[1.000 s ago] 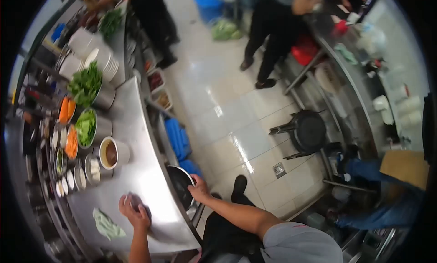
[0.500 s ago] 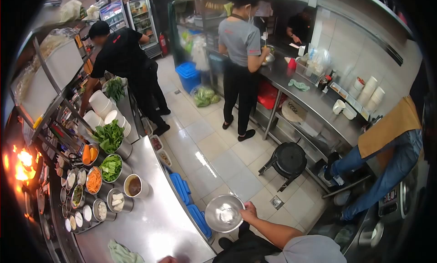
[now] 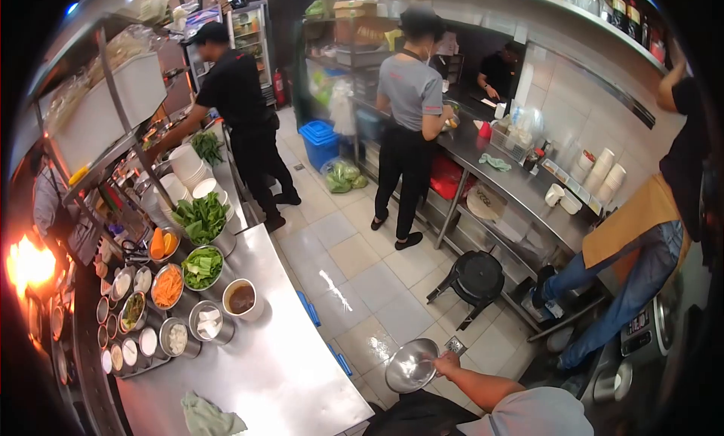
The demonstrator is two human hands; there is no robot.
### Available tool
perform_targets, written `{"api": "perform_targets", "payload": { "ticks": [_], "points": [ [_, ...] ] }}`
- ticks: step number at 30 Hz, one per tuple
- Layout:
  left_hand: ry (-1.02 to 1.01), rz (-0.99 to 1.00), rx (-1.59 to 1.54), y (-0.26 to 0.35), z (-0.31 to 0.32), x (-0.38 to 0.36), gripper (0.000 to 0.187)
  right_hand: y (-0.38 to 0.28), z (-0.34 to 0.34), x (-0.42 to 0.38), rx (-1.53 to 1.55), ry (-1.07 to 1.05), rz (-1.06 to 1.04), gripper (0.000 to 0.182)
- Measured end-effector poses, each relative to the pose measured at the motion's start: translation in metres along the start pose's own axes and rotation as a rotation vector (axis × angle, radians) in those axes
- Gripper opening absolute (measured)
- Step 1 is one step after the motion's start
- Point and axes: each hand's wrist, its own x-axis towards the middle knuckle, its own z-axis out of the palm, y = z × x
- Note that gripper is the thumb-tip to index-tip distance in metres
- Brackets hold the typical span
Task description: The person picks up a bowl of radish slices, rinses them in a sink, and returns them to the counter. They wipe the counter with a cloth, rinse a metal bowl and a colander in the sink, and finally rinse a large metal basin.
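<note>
My right hand (image 3: 448,363) is closed on the rim of a metal mixing bowl (image 3: 406,373), which hangs over the floor beside the steel worktable (image 3: 302,368). The bowl's shiny inside faces up and looks bare. My left hand is out of view. On the table left of the bowl lies a crumpled pale green cloth (image 3: 210,416). Farther back stand a paper tub of brown sauce (image 3: 241,299), a metal pot of white pieces (image 3: 209,321), shredded carrot (image 3: 167,287) and cut leafy greens (image 3: 202,268).
A black stool (image 3: 469,279) stands on the tiled floor ahead. A person in an orange apron (image 3: 615,228) is at the right; two others work farther back, one at the steel counter (image 3: 505,172). Flames (image 3: 32,264) rise at far left.
My right hand has carried the bowl to the right, away from the table edge. My left hand, barely showing at the bottom before, has left the view. The person in black has straightened up somewhat.
</note>
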Motion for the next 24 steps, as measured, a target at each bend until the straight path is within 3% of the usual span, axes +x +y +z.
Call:
{"api": "perform_targets", "payload": {
  "ticks": [1, 4, 11, 24],
  "points": [
    [0.012, 0.094, 0.080, 0.015, 0.008, 0.020, 0.033, -0.023, -0.013, -0.027, -0.068, 0.013, 0.039, 0.023],
    [0.013, 0.185, 0.215, 0.036, 0.024, 0.059, 0.033, -0.008, -0.019, -0.024, -0.059, 0.028, 0.053, 0.023],
    [-0.002, 0.198, 0.271, 0.034, 0.039, 0.097, 0.032, 0.002, -0.031, -0.028, 0.024, -0.161, -0.007, 0.024],
    [0.021, 0.201, 0.227, 0.019, 0.046, 0.095, 0.031, -0.014, -0.001, -0.041, 0.109, -0.330, -0.052, 0.025]
  ]
}}
